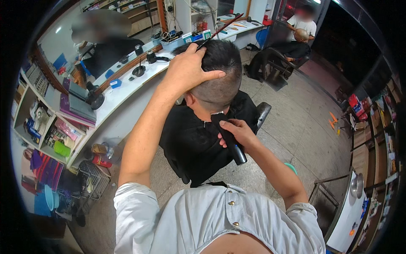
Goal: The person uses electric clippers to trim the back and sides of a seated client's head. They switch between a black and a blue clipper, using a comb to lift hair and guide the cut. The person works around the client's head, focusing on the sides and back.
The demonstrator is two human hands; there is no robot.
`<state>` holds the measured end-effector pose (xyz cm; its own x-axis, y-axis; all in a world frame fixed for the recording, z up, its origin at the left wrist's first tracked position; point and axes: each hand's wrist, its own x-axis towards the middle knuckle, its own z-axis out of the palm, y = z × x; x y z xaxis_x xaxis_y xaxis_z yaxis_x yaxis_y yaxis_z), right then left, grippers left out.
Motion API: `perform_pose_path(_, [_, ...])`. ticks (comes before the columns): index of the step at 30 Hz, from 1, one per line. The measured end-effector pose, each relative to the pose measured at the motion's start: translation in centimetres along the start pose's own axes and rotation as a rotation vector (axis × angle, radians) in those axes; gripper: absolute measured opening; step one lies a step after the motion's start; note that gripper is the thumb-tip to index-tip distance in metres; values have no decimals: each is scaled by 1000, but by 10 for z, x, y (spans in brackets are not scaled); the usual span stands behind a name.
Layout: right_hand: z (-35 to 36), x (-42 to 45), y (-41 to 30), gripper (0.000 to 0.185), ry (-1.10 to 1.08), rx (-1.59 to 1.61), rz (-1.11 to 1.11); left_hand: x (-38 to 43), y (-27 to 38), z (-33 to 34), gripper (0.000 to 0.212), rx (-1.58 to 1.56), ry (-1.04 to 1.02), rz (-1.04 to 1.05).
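A seated person's head [219, 85] is before me, dark hair on top and cropped short at the back and sides. My left hand [190, 68] rests on its upper left, thumb spread across the back. From between those fingers a slim dark-red comb [223, 29] sticks out, pointing up and right. In my right hand [236, 131] is a black cordless hair clipper [231, 139], with a small blue light on its body. Its blade end touches or nearly touches the nape. A black barber cape [196, 143] covers the person's shoulders and back.
Along the left runs a white counter [122, 95] with a hair dryer [152, 57], a small dark bowl [138, 70] and a blue box [115, 83] below a mirror [104, 41]. A chair armrest [263, 114] lies right. Another person [303, 22] attends someone seated far right.
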<state>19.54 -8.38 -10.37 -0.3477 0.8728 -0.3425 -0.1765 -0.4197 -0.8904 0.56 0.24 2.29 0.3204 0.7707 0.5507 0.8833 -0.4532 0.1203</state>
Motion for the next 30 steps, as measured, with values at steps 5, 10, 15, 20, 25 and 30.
perform_pose_path(5, [22, -16, 3, 29, 116, 35, -214, 1, -7, -2, 90, -23, -22, 37])
perform_pose_path(10, [46, -5, 22, 29, 94, 74, -30, -1, -2, -4, 80, -27, 12, 78])
perform_pose_path(15, [63, 6, 19, 30, 144, 187, -95, -1, -6, -2, 77, -20, 38, 98])
perform_pose_path(20, [83, 0, 27, 28, 205, 142, -328, -3, -9, -2, 75, -24, 48, 107])
perform_pose_path(25, [86, 14, 19, 30, 165, 290, -119, 0, -8, -11, 83, -50, -72, 77])
perform_pose_path(30, [98, -2, 3, 30, 197, 396, -176, 1, -14, -9, 81, -56, -70, 82])
